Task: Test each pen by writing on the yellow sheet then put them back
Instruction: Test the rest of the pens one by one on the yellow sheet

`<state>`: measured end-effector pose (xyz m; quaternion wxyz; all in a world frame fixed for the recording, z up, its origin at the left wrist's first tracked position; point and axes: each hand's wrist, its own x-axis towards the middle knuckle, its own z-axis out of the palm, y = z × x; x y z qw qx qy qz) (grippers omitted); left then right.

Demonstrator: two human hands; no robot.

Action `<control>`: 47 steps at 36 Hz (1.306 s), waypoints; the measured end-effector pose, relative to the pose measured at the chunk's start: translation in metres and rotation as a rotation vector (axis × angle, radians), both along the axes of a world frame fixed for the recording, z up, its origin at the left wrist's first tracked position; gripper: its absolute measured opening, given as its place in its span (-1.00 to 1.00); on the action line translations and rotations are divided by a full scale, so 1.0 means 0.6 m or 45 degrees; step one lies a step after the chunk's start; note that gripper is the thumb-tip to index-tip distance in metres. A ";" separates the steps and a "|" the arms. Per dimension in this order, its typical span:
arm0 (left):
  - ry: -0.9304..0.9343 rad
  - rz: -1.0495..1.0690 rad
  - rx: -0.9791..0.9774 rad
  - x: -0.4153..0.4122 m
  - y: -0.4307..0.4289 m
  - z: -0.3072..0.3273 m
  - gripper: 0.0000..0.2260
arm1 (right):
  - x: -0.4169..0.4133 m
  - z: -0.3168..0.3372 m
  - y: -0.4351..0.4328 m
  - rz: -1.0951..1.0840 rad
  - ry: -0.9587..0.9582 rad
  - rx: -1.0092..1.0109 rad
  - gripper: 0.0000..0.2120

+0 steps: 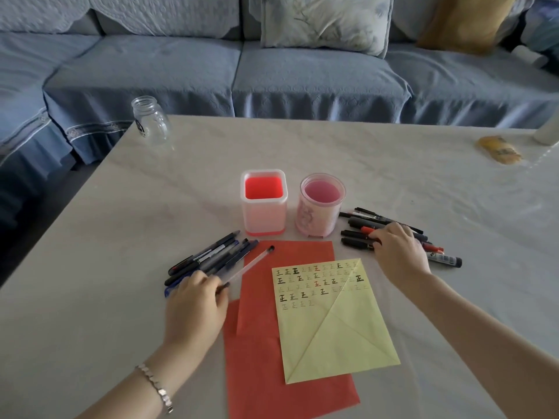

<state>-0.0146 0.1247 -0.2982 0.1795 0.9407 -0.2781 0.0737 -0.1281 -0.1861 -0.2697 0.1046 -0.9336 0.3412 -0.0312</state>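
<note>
The yellow sheet [334, 322] lies on red paper [290, 373] and carries several rows of written marks. My left hand [196, 306] pinches the tip end of a clear pen [251, 263] lying across the red paper, beside a pile of dark pens [211, 257]. My right hand [396, 251] lies over a pile of markers [366, 234] on the right, fingers curled onto them; I cannot tell which marker it grips. Two holders stand behind the papers with no pens inside: a square red one [264, 204] and a round pink one [320, 205].
A clear glass jar [149, 120] stands at the table's far left corner. A yellow packet [499, 149] and a white object [547, 131] sit at the far right. A blue sofa with cushions runs behind the table [121, 237].
</note>
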 end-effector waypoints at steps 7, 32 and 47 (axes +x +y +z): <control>-0.036 0.054 0.012 0.015 0.004 -0.006 -0.78 | 0.011 -0.017 -0.016 0.108 0.169 -0.285 -0.74; 0.060 -0.791 -0.115 -0.084 -0.096 0.070 -0.77 | -0.057 0.130 0.160 0.381 -0.201 0.913 -0.86; 0.262 -0.932 -0.517 -0.108 -0.104 0.105 -0.89 | -0.034 0.108 0.215 0.240 -0.774 1.132 -0.60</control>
